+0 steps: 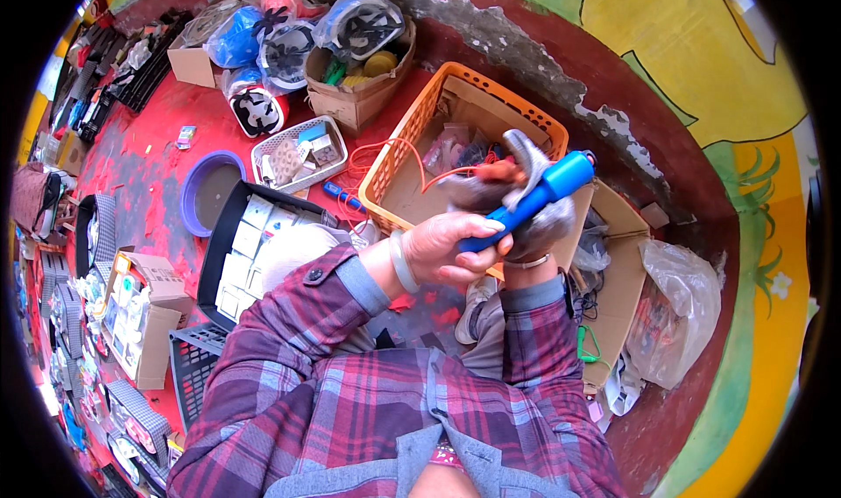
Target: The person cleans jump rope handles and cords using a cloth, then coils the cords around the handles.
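A blue flashlight (534, 198) tilts up to the right in front of my chest, its wider head at the upper end. My left hand (442, 242), bare with a pale band at the wrist, closes around its narrow lower end. Behind it is my right hand (547, 228) in a grey glove, the flashlight crossing over the palm. One gloved finger sticks up; the others are smeared by motion and partly hidden, so their grip is unclear. At those fingers is an orange-red piece (501, 170) on an orange cord (422, 167); whether they hold it does not show.
Below my hands stands an orange basket (378, 176) lined with cardboard. An open carton (613, 310) and a clear plastic bag (679, 314) are at right. Leftward are a black bin (226, 222) of white boxes, a purple basin (191, 191) and a small white basket (261, 176).
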A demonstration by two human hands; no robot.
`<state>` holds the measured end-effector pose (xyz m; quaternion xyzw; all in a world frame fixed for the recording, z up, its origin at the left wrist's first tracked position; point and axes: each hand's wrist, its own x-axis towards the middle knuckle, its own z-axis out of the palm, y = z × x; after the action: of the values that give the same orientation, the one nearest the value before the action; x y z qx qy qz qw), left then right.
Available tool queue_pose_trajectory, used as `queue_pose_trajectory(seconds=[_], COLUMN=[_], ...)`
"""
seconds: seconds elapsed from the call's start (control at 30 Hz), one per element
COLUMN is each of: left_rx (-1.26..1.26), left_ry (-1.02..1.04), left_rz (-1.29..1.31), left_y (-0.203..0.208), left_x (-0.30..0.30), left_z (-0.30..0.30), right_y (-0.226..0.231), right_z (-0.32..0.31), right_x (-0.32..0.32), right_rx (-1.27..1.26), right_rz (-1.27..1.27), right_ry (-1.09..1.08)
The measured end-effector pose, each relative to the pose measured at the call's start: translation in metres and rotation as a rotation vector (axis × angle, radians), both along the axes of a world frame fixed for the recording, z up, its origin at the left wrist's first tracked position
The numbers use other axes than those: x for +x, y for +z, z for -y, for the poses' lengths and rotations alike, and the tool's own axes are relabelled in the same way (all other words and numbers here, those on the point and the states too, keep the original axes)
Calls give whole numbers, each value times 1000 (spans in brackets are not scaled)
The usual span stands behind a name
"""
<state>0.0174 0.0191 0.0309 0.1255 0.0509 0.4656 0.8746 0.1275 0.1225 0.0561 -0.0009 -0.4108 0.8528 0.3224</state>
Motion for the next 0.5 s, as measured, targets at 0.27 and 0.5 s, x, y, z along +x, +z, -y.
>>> queue_pose_trajectory(seconds=[0.27, 0.5], left_rx=[-28, 412], left_ry=[46, 659], left_rz=[-2, -1451], left_y=[-1, -13], left_x=[7, 9], left_z=[-1, -16], right_y=[-27, -28], right_z=[3, -8], right_x=[4, -3], right_rx=[-222, -512], right_rz=[-18, 170], right_ry=[-55, -180])
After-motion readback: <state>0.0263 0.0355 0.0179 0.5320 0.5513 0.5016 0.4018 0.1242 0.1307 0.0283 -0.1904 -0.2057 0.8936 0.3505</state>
